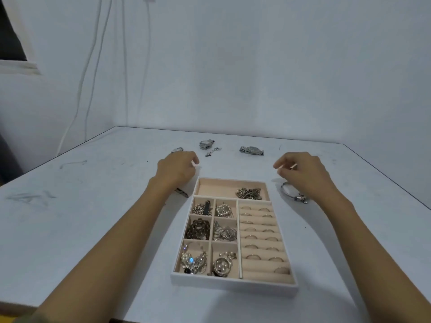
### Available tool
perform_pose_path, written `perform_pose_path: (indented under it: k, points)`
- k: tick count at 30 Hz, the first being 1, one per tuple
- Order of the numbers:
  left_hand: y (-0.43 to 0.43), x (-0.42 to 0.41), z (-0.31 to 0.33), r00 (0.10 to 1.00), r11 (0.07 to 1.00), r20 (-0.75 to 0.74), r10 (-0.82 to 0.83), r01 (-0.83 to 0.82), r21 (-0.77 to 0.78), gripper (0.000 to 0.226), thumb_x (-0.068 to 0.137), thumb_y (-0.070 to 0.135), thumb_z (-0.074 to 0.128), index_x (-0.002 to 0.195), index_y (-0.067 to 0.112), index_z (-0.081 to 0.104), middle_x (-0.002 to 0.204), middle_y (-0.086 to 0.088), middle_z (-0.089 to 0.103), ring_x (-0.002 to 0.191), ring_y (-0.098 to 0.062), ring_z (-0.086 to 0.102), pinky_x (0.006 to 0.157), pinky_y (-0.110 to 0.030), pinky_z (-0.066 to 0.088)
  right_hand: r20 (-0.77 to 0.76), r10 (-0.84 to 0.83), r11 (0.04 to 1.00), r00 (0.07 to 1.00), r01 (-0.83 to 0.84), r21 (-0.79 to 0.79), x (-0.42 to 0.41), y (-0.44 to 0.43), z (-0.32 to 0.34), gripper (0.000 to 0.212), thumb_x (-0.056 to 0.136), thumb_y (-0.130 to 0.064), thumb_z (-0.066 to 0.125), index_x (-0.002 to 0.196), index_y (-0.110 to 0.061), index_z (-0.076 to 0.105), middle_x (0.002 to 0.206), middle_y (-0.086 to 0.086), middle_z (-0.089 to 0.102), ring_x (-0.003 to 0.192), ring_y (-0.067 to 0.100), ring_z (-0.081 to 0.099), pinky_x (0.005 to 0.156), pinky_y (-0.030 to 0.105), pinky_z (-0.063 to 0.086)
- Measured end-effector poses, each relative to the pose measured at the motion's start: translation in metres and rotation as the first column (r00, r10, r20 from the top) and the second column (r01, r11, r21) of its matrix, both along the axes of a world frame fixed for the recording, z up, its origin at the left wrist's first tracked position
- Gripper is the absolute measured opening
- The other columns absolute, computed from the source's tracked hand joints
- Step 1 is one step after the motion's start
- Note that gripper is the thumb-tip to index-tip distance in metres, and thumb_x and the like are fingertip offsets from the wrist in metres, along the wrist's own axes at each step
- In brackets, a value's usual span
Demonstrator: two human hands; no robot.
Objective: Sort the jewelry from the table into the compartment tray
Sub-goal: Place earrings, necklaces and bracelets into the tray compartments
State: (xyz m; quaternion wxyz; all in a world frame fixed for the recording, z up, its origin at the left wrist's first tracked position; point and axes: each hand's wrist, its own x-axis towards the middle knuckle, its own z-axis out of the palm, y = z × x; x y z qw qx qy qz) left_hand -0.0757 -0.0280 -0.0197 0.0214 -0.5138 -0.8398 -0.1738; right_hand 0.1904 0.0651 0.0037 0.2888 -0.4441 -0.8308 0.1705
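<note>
Two curled hands: left hand [177, 167] at 11 o'clock of the tray [233, 284], right hand [302, 170] at 1. I cannot tell if either grip holds anything. The right wrist might bump the bracelet [288, 191].

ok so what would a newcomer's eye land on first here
The white compartment tray in the middle of the table draws the eye first, its left cells heaped with silvery jewelry and its right side lined with rows of rings. Next come the two hands, the left hand and the right hand, held just beyond the tray's far corners. A silver watch lies loose farther back.
</note>
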Motion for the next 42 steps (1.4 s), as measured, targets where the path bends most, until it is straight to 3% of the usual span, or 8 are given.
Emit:
perform_pose_path:
  k: [7, 10, 14, 20, 26, 33, 37, 42]
  points:
    - [0.071, -0.013, -0.014, 0.948, 0.971, -0.211, -0.237, 0.226, -0.074, 0.048, 0.094, 0.001, 0.04, 0.14, 0.016, 0.04, 0.151, -0.005, 0.031, 0.13, -0.027, 0.039, 0.093, -0.043, 0.045, 0.06, -0.085, 0.993, 0.995, 0.089, -0.075, 0.002, 0.02, -0.022, 0.016, 0.084, -0.014, 0.06, 0.093, -0.025, 0.066, 0.097, -0.003, 0.066, 0.089, 0.018, 0.058, 0.066, 0.027, 0.039]
    - [0.088, -0.02, -0.012, 0.941, 0.943, -0.132, -0.311, 0.289, -0.162, 0.051, 0.099, 0.012, 0.037, 0.148, 0.022, 0.027, 0.16, -0.001, 0.01, 0.146, -0.023, 0.016, 0.111, -0.048, 0.031, 0.053, -0.072, 0.994, 0.996, 0.077, -0.083, 0.0, 0.02, -0.025, 0.02, 0.084, -0.01, 0.055, 0.092, -0.024, 0.066, 0.095, -0.003, 0.064, 0.09, 0.018, 0.058, 0.068, 0.028, 0.041]
    - [0.102, -0.027, -0.008, 0.869, 0.892, -0.32, -0.378, 0.251, -0.375, 0.045, 0.099, 0.037, 0.035, 0.139, 0.018, 0.043, 0.149, -0.001, 0.035, 0.138, -0.027, 0.033, 0.111, -0.046, 0.031, 0.033, -0.091, 0.992, 0.995, 0.093, -0.08, 0.0, 0.021, -0.024, 0.027, 0.084, -0.005, 0.05, 0.094, -0.023, 0.067, 0.097, -0.003, 0.063, 0.089, 0.018, 0.057, 0.065, 0.027, 0.039]
    - [0.097, -0.016, 0.002, 0.93, 0.967, -0.274, -0.245, 0.215, -0.136, 0.02, 0.089, 0.006, 0.041, 0.097, 0.002, 0.059, 0.111, -0.019, 0.057, 0.099, -0.034, 0.057, 0.076, -0.034, 0.041, 0.057, -0.174, 0.982, 0.983, 0.178, -0.066, 0.02, 0.028, -0.009, 0.043, 0.077, 0.008, 0.046, 0.096, -0.023, 0.068, 0.103, -0.002, 0.061, 0.093, 0.019, 0.055, 0.071, 0.03, 0.043]
    - [0.094, -0.027, -0.004, 0.93, 0.979, -0.309, -0.202, 0.184, -0.086, 0.025, 0.091, 0.009, 0.048, 0.115, 0.007, 0.055, 0.107, -0.019, 0.06, 0.097, -0.036, 0.058, 0.081, -0.042, 0.049, 0.065, -0.048, 0.989, 0.997, 0.056, -0.137, 0.042, 0.031, 0.002, 0.029, 0.078, 0.005, 0.062, 0.078, -0.023, 0.07, 0.087, 0.0, 0.068, 0.079, 0.022, 0.063, 0.075, 0.033, 0.05]
    - [0.076, -0.028, -0.011, 0.947, 0.982, -0.273, -0.167, 0.184, 0.035, 0.018, 0.09, 0.007, 0.046, 0.104, 0.004, 0.058, 0.106, -0.013, 0.057, 0.094, -0.032, 0.055, 0.077, -0.037, 0.042, 0.155, -0.05, 0.983, 0.987, 0.077, -0.167, 0.046, 0.035, -0.001, 0.031, 0.081, 0.004, 0.059, 0.077, -0.024, 0.073, 0.084, -0.002, 0.069, 0.076, 0.014, 0.059, 0.07, 0.029, 0.046]
    - [0.069, -0.036, -0.014, 0.993, 0.936, -0.056, -0.102, 0.115, 0.333, 0.017, 0.093, 0.003, 0.043, 0.099, 0.009, 0.057, 0.104, -0.01, 0.059, 0.092, -0.03, 0.057, 0.075, -0.036, 0.042, 0.038, -0.304, 0.953, 0.952, 0.304, 0.007, 0.045, 0.04, -0.01, 0.034, 0.089, -0.002, 0.046, 0.092, -0.026, 0.07, 0.102, 0.0, 0.064, 0.084, 0.023, 0.054, 0.064, 0.028, 0.036]
    - [0.042, -0.024, 0.01, 0.902, 0.782, 0.334, -0.273, 0.006, 0.624, 0.014, 0.094, 0.0, 0.045, 0.097, 0.008, 0.056, 0.088, -0.003, 0.061, 0.089, -0.027, 0.062, 0.079, -0.044, 0.057, 0.107, -0.311, 0.94, 0.944, 0.322, -0.115, 0.045, 0.047, -0.031, 0.026, 0.094, -0.018, 0.054, 0.118, -0.021, 0.062, 0.12, 0.004, 0.061, 0.113, 0.027, 0.052, 0.082, 0.034, 0.039]
